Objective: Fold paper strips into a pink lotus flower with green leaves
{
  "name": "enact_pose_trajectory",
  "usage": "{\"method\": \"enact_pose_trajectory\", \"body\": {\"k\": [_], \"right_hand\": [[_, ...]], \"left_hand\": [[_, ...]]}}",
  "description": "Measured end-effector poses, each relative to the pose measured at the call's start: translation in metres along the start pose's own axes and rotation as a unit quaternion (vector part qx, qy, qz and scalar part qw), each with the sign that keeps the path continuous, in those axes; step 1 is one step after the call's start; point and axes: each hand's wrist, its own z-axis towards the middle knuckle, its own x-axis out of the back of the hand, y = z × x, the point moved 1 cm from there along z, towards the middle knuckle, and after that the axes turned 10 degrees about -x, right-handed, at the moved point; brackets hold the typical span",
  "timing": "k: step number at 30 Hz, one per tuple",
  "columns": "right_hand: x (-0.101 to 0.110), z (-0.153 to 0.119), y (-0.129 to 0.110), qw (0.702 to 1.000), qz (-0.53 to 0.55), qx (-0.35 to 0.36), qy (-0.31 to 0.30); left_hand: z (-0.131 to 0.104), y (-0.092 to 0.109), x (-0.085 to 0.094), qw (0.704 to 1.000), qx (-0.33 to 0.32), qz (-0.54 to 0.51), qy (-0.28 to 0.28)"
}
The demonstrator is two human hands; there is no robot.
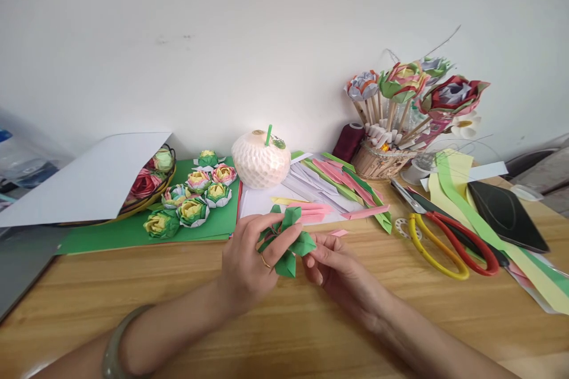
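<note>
Wooden table point(284, 337), left hand point(251, 260) gripping folded green paper point(304, 243), right hand point(340, 263) pinching it.

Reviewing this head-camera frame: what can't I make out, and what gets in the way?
In the head view:
Middle of the green folded paper piece: partly covered by the left hand's fingers.
Rest of the basket's contents: hidden behind the white sheet.
Clear bottle: cut off by the left edge.
Green print on the round white object: too small to read.
</note>
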Motion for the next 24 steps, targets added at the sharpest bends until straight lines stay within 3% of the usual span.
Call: {"method": "enact_pose_trajectory", "body": {"k": [4, 6, 8, 12, 14, 16, 19, 24], "right_hand": [[0.001, -0.003, -0.005, 0.989, -0.122, 0.066, 0.054], [0.002, -0.007, -0.011, 0.965, -0.202, 0.137, 0.098], [0.003, -0.012, -0.018, 0.926, -0.273, 0.217, 0.145], [0.002, -0.016, -0.026, 0.833, -0.419, 0.314, 0.177], [0.002, -0.015, -0.027, 0.799, -0.472, 0.328, 0.175], [0.001, -0.014, -0.026, 0.782, -0.498, 0.332, 0.173], [0.0, -0.013, -0.026, 0.786, -0.508, 0.314, 0.162], [-0.004, -0.012, -0.028, 0.882, -0.429, 0.174, 0.09]], "left_hand": [[0.001, -0.003, -0.001, 0.988, 0.102, -0.111, -0.035], [0.003, -0.005, -0.001, 0.956, 0.182, -0.222, -0.059], [0.005, -0.005, -0.001, 0.893, 0.276, -0.344, -0.095], [0.006, -0.003, -0.002, 0.726, 0.426, -0.525, -0.127], [0.006, -0.002, -0.002, 0.678, 0.454, -0.564, -0.127], [0.005, -0.001, -0.002, 0.659, 0.462, -0.577, -0.137], [0.005, -0.001, -0.002, 0.648, 0.464, -0.587, -0.143], [0.003, -0.004, -0.005, 0.595, 0.465, -0.643, -0.122]]}}
